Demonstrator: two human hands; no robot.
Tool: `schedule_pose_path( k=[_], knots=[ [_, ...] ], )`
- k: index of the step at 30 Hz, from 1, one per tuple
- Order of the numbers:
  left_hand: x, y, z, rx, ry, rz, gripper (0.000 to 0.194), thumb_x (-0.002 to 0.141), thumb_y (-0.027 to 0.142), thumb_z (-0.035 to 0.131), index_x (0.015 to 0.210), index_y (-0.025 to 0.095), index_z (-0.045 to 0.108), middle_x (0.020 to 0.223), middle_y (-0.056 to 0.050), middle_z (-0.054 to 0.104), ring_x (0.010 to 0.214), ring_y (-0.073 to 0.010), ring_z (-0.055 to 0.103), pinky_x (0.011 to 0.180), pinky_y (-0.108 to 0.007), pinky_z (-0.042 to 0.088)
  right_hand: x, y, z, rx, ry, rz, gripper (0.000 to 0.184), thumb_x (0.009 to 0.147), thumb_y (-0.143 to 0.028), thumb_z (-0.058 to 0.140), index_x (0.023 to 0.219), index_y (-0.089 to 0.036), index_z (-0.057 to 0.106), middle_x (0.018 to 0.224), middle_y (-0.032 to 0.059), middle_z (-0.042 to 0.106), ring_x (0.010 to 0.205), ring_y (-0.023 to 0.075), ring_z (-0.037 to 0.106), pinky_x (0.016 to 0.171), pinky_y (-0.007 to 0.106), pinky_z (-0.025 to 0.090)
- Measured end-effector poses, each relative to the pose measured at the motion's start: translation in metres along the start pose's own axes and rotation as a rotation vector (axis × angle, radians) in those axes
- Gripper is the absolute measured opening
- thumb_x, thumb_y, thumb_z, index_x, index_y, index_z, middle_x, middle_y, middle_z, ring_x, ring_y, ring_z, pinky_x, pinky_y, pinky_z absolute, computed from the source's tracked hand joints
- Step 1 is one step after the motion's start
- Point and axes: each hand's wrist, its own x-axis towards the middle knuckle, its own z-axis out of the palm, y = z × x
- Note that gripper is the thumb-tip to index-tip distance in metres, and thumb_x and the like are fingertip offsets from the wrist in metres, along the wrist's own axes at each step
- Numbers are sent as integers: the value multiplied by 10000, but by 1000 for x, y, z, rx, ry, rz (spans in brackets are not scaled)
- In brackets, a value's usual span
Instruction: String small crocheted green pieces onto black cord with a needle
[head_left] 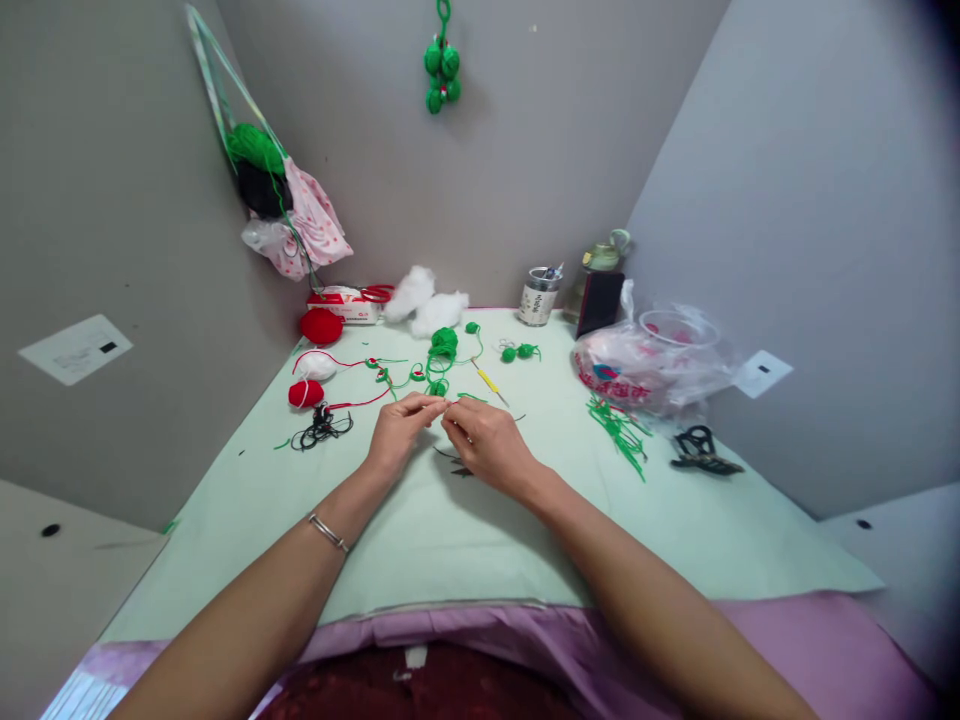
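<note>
My left hand (397,432) and my right hand (486,440) meet over the middle of the pale green table cover (450,520), fingertips pinched together on a thin green yarn strand (444,403). That strand leads back to a green yarn bundle (442,345) just beyond my fingers. A yellow-handled crochet hook (491,384) lies right of the bundle. On my left wrist is a silver bangle (328,531).
Red yarn balls (321,326) and a tangle of black cord (321,428) lie at the left. White stuffing (424,298) and a tin (538,296) stand at the back. At the right are a plastic bag (652,362), green yarn scraps (621,428) and a black clip (701,450).
</note>
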Motion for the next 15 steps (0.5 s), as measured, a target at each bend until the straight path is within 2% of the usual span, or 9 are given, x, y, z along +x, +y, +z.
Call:
schedule_pose_path(
  k=[5, 8, 15],
  knots=[
    [-7, 5, 5, 136, -84, 126, 74, 748, 276, 743, 754, 226, 796, 831, -27, 686, 832, -195, 587, 819, -312, 429, 2, 10, -10, -23, 40, 31, 226, 957, -156, 476, 755, -180, 575, 741, 28, 560, 670, 148, 473, 643, 262, 327],
    [-9, 7, 6, 175, -120, 142, 29, 721, 228, 756, 701, 216, 773, 776, -18, 660, 773, -187, 570, 776, -308, 414, 3, 15, -12, 7, 39, 61, 204, 928, -129, 505, 741, -180, 569, 741, 14, 577, 657, 134, 482, 649, 250, 338],
    [-4, 1, 4, 118, -79, 63, 211, 657, 250, 814, 589, 180, 627, 679, 10, 585, 684, -157, 527, 722, -301, 412, 5, 11, -11, 100, 14, 136, 166, 890, -127, 538, 738, -173, 586, 742, 7, 613, 647, 122, 493, 642, 243, 335]
  ],
)
